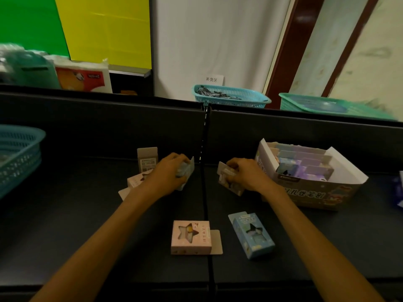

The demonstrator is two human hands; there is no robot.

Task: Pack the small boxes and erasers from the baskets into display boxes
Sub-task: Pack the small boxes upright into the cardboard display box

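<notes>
Both hands are clamped on small boxes left of the open printed cardboard display box: a pale blue carton is gripped by the left hand, a beige carton by the right hand.

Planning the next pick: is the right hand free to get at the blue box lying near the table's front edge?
Probably not yet: the right hand already grips a small beige box. Nothing covers the blue box, so the path looks free.
</notes>
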